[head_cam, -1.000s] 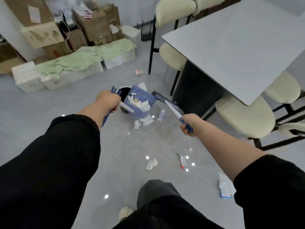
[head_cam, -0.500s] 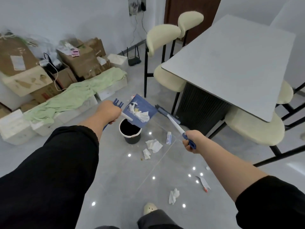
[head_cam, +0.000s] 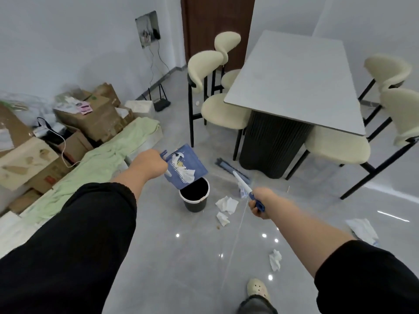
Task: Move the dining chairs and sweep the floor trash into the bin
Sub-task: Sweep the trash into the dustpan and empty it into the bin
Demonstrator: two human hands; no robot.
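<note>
Left hand (head_cam: 149, 164) fingers clamped the dustpan (head_cam: 188, 164), tipping trash over the bin (head_cam: 195, 206) at centre; right hand (head_cam: 261, 200) clamped the broom (head_cam: 240, 181); tissues (head_cam: 226, 205) waited on the floor (head_cam: 181, 264).

Glossy grey tile floor (head_cam: 186, 257) w/ light glints; blue smooth plastic dustpan (head_cam: 189, 165); crumpled white paper tissues (head_cam: 226, 203); cream nubby cloth chairs (head_cam: 223, 114); matt grey table (head_cam: 297, 85).
</note>
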